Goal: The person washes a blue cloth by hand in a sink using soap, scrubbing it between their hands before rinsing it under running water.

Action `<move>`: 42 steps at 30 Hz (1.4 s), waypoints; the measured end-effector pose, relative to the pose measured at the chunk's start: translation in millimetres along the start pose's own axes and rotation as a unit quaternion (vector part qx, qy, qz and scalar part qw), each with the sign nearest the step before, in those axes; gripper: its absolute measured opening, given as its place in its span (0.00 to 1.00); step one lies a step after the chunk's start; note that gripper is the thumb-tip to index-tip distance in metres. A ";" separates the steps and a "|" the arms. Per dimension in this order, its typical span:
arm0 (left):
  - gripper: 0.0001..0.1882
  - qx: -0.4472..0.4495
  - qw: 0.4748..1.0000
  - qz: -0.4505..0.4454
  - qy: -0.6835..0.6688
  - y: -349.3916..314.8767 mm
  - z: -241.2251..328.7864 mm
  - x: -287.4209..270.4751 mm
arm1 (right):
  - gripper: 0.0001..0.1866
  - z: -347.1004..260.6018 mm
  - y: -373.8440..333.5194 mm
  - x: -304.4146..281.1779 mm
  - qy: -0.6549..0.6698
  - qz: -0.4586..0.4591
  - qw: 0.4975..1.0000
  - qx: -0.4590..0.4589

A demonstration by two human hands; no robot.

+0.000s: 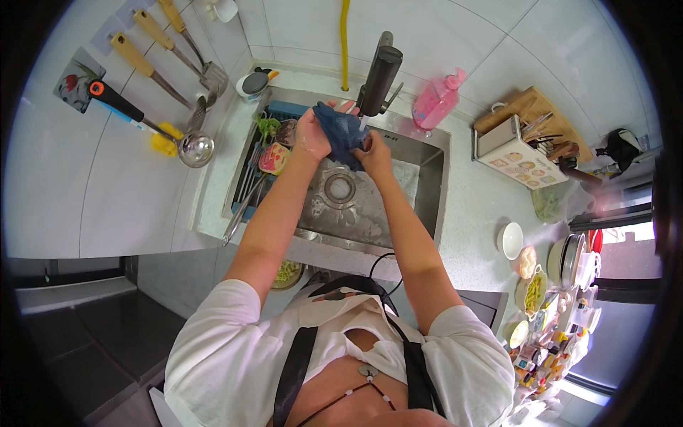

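Note:
Both my hands hold a dark blue cloth [340, 134] under the black faucet [380, 75], over the steel sink [440, 188]. My left hand [314, 134] supports the cloth from its left side, the fingers reaching behind it. On the right edge of the cloth, my right hand [375, 152] pinches the fabric. A short pale stream of water [363, 123] seems to fall from the spout onto the cloth. Below the hands, the wet sink bottom shows a round drain [340, 188].
Left in the sink, a blue drying rack [288, 109] holds leafy greens [267, 126] and a patterned item [274, 159]. A pink soap bottle [438, 102] stands behind the sink. Rightward are a knife holder [516, 153], white bowl [510, 240] and several dishes. Ladle [196, 149] and spatulas hang left.

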State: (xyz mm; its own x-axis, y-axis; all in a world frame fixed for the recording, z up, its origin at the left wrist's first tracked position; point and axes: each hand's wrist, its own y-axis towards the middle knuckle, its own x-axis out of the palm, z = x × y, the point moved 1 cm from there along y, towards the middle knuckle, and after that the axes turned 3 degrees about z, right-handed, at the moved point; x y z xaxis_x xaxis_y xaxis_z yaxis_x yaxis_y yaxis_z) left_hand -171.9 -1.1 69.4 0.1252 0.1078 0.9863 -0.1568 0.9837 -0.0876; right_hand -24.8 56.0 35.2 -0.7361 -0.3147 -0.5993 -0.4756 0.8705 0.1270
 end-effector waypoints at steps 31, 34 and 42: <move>0.15 -0.021 0.975 0.194 0.108 10.0 -25.7 -40.9 | 0.21 -3.3 -7.4 -12.5 0.483 -0.107 0.842 0.216; 0.16 -0.024 0.970 0.197 0.142 4.5 -23.0 -32.9 | 0.19 -10.0 -6.5 -15.1 0.368 -0.089 0.905 0.193; 0.28 -0.089 0.940 0.227 0.239 -10.6 -34.4 -47.7 | 0.08 -56.8 3.1 -31.7 0.320 -0.003 0.944 0.083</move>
State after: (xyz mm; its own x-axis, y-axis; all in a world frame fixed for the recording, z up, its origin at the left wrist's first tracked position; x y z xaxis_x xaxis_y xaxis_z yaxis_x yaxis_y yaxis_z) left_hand -142.6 -11.8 18.5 0.5169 0.5331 0.6698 -0.1398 0.8245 -0.5483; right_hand -30.3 47.1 99.4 -0.8991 -0.4377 0.0075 -0.4377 0.8985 -0.0317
